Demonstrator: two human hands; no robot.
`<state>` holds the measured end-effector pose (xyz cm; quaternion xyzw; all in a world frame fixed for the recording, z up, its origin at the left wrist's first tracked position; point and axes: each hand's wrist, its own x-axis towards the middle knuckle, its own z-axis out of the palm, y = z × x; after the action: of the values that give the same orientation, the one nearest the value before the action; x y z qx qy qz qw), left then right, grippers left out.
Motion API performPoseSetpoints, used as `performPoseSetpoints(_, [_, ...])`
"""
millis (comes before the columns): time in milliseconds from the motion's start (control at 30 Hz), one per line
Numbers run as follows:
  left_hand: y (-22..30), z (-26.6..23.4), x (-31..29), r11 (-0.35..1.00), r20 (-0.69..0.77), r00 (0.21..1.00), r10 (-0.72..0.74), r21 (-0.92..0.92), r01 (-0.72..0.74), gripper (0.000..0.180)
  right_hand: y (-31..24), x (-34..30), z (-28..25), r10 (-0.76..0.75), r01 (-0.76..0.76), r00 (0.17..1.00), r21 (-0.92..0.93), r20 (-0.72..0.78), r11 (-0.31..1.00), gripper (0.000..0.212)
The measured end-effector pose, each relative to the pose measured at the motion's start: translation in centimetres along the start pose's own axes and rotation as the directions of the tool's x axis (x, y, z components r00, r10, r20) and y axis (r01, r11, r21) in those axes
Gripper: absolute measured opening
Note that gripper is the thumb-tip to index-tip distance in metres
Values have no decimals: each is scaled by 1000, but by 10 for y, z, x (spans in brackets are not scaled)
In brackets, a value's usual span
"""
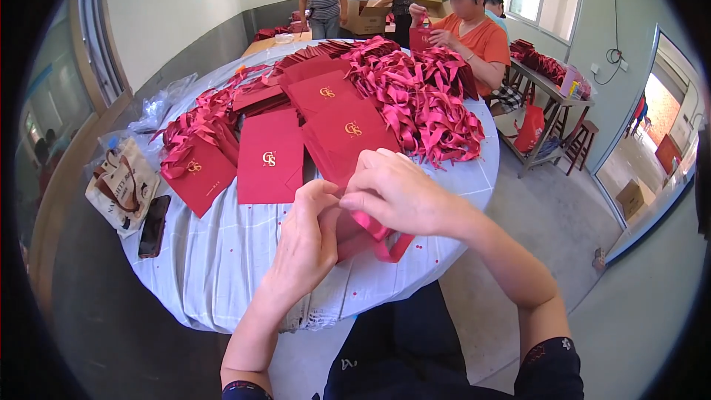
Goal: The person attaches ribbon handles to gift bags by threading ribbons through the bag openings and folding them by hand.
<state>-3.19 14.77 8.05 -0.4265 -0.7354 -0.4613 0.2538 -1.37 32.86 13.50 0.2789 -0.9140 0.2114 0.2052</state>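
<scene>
Close to the table's near edge, my left hand is closed, pinching the edge of a dark red paper bag. My right hand meets it there, thumb and fingers pressed together on a pinkish-red ribbon. The ribbon loops down in front of the bag; its pinched end is hidden by my fingers. Just beyond lie flat red bags with gold print, one stack at left and another fanned out behind my hands. A bag with ribbon rests further left.
A large heap of ribboned bags covers the table's far right. Beside the left edge are a phone, a canvas tote and clear plastic. A person in orange handles a bag opposite; others stand by cardboard boxes.
</scene>
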Motion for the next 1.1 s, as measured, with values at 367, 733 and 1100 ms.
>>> performPoseSetpoints(367, [0, 3, -4, 993, -11, 996, 86, 80, -84, 30, -3, 34, -25, 371, -506, 782, 163, 501, 847, 22])
performPoseSetpoints(733, [0, 2, 3, 989, -1, 993, 118, 91, -118, 25, -8, 36, -16, 472, -580, 767, 153, 435, 800, 15])
performPoseSetpoints(1100, [9, 2, 2, 992, 57, 991, 123, 16, -124, 22, 1, 32, -12, 478, -500, 866, 297, 149, 813, 21])
